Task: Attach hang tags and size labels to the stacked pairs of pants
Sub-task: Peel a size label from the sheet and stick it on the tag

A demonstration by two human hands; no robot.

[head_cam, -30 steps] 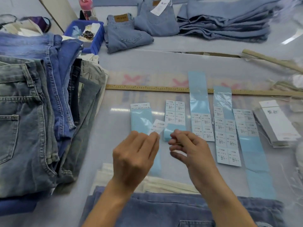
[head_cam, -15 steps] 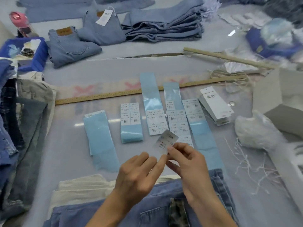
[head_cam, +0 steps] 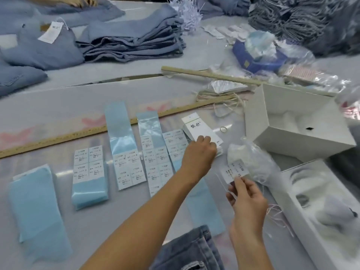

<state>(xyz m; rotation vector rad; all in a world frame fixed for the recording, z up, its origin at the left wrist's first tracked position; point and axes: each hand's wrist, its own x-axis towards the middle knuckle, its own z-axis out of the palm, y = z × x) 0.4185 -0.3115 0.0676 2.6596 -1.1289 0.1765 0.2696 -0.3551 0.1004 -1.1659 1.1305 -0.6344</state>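
two hands at work: left hand [head_cam: 201, 151] curls its fingers on the hang tag stack [head_cam: 200, 129]; right hand [head_cam: 247, 197] pinches a size label [head_cam: 234, 170].

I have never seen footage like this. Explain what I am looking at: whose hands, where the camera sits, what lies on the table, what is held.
No machine here: a person wears one camera on the head, looking down at their own hands. The left hand reaches onto a stack of white hang tags. The right hand pinches one peeled size label. On the table lie blue label sheets, a wooden ruler, open white boxes and folded jeans.
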